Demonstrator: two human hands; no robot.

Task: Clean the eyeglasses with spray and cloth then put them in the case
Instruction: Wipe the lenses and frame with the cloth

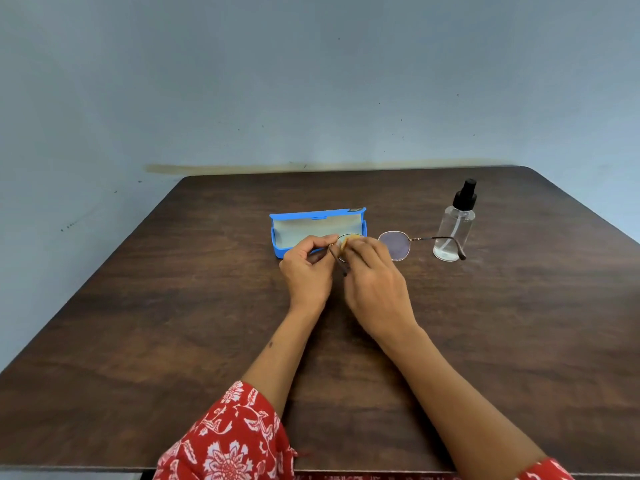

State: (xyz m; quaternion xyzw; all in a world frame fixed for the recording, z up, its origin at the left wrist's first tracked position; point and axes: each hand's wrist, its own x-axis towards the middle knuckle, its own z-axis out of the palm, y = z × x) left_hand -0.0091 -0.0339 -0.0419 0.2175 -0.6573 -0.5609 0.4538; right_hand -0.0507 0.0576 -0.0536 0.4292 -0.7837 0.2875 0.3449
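Observation:
The thin metal-framed eyeglasses [396, 244] are held above the table's middle, temples unfolded. My left hand [306, 268] pinches the frame at its left end, next to the left lens. My right hand [374, 282] pinches a small yellow cloth [347, 242] on the left lens, which it mostly hides. The right lens and right temple stick out to the right, reaching in front of the spray bottle [452, 230]. Just behind my hands lies the blue case [317, 230], open, with a pale lining.
The clear spray bottle with a black pump stands upright at the right rear of the dark wooden table [173, 323]. A blue-grey wall rises right behind the table's far edge.

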